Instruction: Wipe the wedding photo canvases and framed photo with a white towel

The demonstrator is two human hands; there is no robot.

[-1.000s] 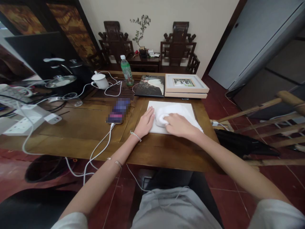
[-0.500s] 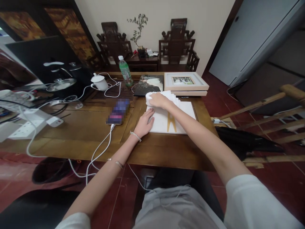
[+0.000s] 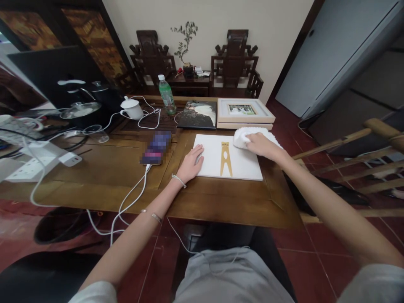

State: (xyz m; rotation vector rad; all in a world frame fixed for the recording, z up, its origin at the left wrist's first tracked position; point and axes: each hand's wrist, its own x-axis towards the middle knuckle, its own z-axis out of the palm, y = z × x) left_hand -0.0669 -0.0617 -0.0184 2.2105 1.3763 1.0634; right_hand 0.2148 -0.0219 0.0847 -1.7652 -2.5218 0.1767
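Observation:
A flat white panel (image 3: 244, 167) bearing a gold figure shaped like a clothespin (image 3: 225, 159) lies on the wooden table (image 3: 221, 202). My left hand (image 3: 190, 162) rests flat on the panel's left edge, fingers stretched out. Bunched in my right hand (image 3: 262, 146) is a white cloth (image 3: 241, 138), pressed at the panel's upper right corner. Part of the cloth spreads behind my right wrist, past the panel's edge.
Behind the panel lie a dark picture (image 3: 197, 114) and stacked light-wood frames (image 3: 268, 113). A green-labelled bottle (image 3: 167, 97), a lidded white cup (image 3: 131, 108) and a charging phone (image 3: 155, 147) stand or lie leftward. A power strip (image 3: 38, 162) and cables crowd the far left.
My right hand has swept the cloth from the panel's upper left to its upper right, uncovering the gold figure. My left hand stays in place.

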